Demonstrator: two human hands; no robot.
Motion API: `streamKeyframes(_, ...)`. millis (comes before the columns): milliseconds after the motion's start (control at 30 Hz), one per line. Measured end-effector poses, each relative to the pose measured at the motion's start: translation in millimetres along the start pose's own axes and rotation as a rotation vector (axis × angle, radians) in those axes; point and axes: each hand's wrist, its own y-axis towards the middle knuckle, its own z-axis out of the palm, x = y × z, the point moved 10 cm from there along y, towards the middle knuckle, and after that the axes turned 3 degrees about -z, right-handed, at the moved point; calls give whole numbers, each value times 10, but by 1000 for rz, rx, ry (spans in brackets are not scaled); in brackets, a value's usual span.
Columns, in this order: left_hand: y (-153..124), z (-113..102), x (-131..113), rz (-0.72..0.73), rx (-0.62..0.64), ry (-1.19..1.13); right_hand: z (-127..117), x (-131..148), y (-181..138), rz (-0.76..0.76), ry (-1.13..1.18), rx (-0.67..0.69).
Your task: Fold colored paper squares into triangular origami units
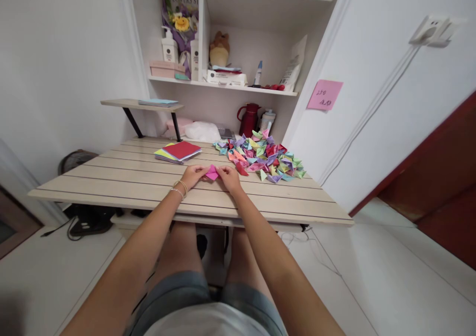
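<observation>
A small pink folded paper piece (212, 173) lies on the wooden slat table (130, 177) between my two hands. My left hand (193, 175), with bracelets on the wrist, pinches its left side with curled fingers. My right hand (228, 176) pinches its right side the same way. Just beyond and to the right sits a pile of folded paper triangles (262, 156) in many colours. A stack of flat coloured paper sheets (178, 151), red on top, lies to the left of the pile.
Behind the table stand a dark red jug (249, 119), a small bottle (267, 120) and a white bag (203, 131). Shelves above hold bottles, boxes and a plush toy (219, 48). A pink sticky note (324, 94) hangs on the right wall. My knees are under the table.
</observation>
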Motion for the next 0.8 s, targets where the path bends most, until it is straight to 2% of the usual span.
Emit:
streamKeyframes(533,-52,19,-102,52,0,-56,114,75,-42,-31,-14,103)
streamKeyframes(800,-62,64,-109,95,25,124,123,80,-22,-59,-81,113)
